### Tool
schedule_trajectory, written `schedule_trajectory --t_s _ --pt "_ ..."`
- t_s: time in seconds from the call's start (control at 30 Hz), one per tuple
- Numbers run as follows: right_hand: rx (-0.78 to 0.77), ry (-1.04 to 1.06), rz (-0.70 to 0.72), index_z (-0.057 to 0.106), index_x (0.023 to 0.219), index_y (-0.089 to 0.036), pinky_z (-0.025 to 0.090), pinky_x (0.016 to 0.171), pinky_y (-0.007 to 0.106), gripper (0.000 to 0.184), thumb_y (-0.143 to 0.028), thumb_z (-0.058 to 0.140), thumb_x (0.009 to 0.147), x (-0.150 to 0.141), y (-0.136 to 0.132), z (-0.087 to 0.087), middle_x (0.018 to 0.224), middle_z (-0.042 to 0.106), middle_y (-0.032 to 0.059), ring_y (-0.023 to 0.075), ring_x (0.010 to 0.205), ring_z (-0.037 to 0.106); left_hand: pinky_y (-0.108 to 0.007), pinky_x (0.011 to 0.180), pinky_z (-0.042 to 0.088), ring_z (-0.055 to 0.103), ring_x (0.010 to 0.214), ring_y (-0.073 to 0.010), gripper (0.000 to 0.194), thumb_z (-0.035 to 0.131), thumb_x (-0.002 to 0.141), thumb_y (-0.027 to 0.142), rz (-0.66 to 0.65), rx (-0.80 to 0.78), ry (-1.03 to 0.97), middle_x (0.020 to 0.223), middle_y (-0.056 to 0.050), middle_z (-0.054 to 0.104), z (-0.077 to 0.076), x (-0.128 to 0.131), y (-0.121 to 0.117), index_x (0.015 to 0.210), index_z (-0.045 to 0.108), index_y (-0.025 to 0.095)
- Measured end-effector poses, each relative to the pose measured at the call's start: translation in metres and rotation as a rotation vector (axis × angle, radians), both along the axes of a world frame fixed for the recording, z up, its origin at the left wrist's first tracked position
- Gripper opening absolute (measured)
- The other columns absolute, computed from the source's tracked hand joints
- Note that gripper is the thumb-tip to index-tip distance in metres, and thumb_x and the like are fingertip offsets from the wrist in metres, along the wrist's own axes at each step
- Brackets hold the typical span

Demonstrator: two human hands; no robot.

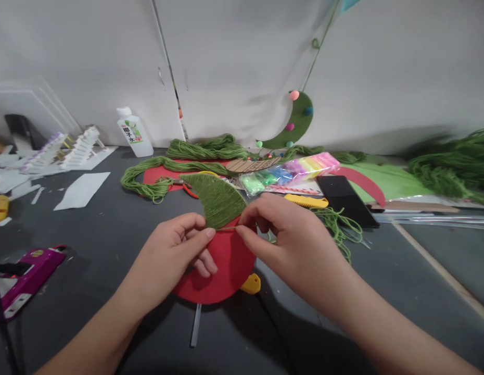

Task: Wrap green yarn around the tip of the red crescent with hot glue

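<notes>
A red crescent-shaped piece (222,273) is held up before me, its upper part covered with tight rows of green yarn (222,200). My left hand (179,250) grips its left edge, the thumb pressed at the lowest row of yarn and the other fingers curled around and behind. At the right edge, my right hand (281,229) pinches a green strand (227,228) between thumb and forefinger. That strand runs taut across the red surface just below the wound part. My right fingers beyond the thumb are partly hidden.
Under the piece lie a yellow-handled tool (251,284) and a clear glue stick (195,325). A purple glue gun (29,278) is at left. Behind are a yarn skein (205,148), a pom-pom bag (291,172), a yellow cutter (306,201), a phone (345,200) and a white bottle (135,133).
</notes>
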State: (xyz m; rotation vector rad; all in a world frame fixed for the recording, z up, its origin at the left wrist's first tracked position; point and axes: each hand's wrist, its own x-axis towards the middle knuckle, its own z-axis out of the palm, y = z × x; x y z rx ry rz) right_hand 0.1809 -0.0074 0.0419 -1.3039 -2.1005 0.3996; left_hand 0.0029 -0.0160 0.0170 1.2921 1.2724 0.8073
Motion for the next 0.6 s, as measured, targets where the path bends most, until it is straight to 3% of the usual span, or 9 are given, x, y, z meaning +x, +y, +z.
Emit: schedule_trajectory --t_s 0.6 --pt "0.046 -0.097 -0.036 0.05 0.066 -0.019 0.028 0.052 0.023 0.012 -0.013 0.056 0.075 -0.0017 0.0033 -0.0057 0.066 0.05 -0.003 0.0102 0.058 0.042 -0.021 0.044 0.043 0.055 0.038 -0.0125 0.011 0.053 0.081 0.024 0.043 0.025 0.02 0.042 0.003 0.061 0.002 0.0008 -0.0053 0.07 0.051 0.021"
